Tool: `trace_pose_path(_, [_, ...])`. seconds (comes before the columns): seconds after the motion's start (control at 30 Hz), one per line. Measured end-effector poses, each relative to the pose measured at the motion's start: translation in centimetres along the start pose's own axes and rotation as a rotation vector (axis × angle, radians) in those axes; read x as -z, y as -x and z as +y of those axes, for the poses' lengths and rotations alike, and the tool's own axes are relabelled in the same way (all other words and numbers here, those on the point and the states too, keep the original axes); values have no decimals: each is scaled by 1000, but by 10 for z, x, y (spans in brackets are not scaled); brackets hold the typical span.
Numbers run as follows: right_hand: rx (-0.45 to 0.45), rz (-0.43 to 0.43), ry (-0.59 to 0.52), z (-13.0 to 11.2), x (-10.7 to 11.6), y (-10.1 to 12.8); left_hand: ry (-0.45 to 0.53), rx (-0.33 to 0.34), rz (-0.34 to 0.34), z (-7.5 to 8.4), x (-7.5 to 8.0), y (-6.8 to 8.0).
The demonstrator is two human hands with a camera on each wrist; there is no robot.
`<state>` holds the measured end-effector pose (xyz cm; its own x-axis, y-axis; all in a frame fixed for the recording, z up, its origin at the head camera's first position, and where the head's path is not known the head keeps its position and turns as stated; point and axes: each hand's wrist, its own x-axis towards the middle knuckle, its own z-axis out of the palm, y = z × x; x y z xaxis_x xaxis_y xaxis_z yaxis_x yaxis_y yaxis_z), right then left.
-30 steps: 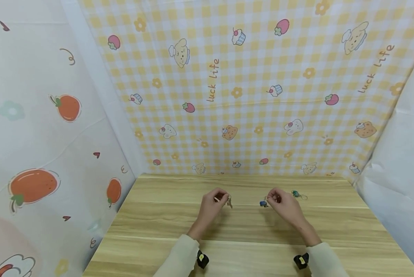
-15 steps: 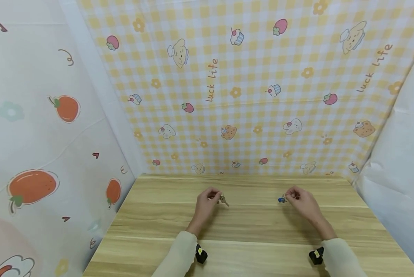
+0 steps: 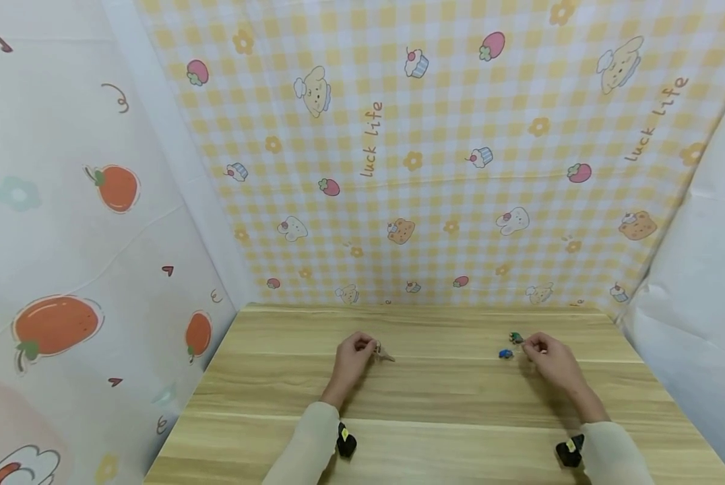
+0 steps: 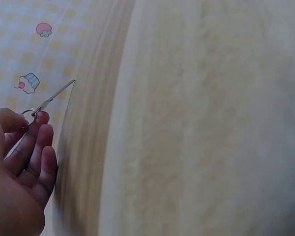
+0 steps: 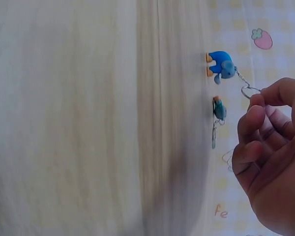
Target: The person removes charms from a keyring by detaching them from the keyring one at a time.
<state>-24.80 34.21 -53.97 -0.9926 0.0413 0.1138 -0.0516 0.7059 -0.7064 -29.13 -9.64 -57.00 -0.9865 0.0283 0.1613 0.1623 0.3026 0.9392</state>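
Observation:
My left hand [image 3: 353, 357] pinches a metal key ring between thumb and fingertips, and a key [image 4: 51, 100] points outward from it in the left wrist view. On the right, the thumb and forefinger of my right hand [image 3: 553, 360] hold the ring [image 5: 249, 91] of a keychain. From its short chain hangs a blue elephant figure [image 5: 221, 64] with orange feet, seen small as a blue shape [image 3: 505, 353] in the head view. Close by it, a green figure keychain [image 5: 219, 109] lies on the tabletop with its own ring, partly behind my right hand in the head view.
The wood-grain table [image 3: 429, 404] runs back to a yellow checked cloth [image 3: 435, 202]. White printed cloth [image 3: 96, 256] hangs at the left, and a plain white sheet [image 3: 708, 269] at the right. Each wrist wears a black camera.
My right hand has moved right with the elephant keychain, over beside the green keychain. My left hand has shifted slightly left, still holding the key by its ring.

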Motion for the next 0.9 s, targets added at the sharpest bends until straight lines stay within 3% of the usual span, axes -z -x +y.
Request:
trace_pose_path(0.23, [-65, -44, 31, 7, 8, 1, -105, 25, 28, 1, 4, 0])
trace_pose_path(0.63, [-166, -77, 63, 23, 15, 4, -239, 51, 3, -1, 13, -1])
trace_pose_path(0.9, [-212, -93, 42, 22, 18, 5, -252, 51, 35, -1, 22, -5])
